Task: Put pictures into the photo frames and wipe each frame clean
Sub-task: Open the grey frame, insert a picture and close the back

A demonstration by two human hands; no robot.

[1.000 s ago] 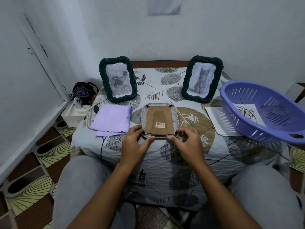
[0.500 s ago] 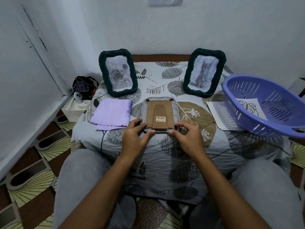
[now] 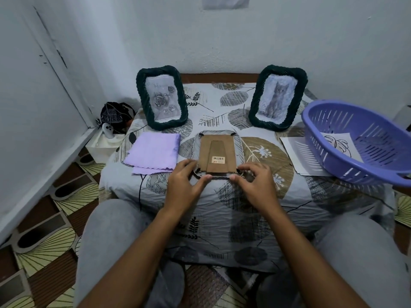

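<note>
Face-down frame [image 3: 217, 155]: it lies back-up on the leaf-print cloth [image 3: 244, 207], right in front of you, its brown cardboard backing and barcode sticker showing, a pale twisted rim peeking out around the edges.
Left hand [image 3: 185, 185]: you've got your fingers curled onto the near left corner of the face-down frame, thumb tip pressed along its near edge, pinching that corner.
Right hand [image 3: 255, 183]: mirror image here, fingers curled over the near right corner of the face-down frame, thumb on the near edge, gripping it.
Rose frame [image 3: 161, 97]: upright behind the face-down frame and to its left, dark green twisted border, a grey rose picture inside.
Cat frame [image 3: 278, 97]: upright behind the face-down frame and to its right, same green border, a cat picture inside, leaning back slightly.
Lilac cloth [image 3: 153, 153]: folded flat just left of the face-down frame, close but apart from it.
Purple basket [image 3: 329, 152]: well to the right of the face-down frame, tilted, with a leaf drawing [image 3: 340, 146] lying inside.
Loose sheets [image 3: 298, 152]: flat between the face-down frame and the purple basket, partly tucked under the basket's rim.
</note>
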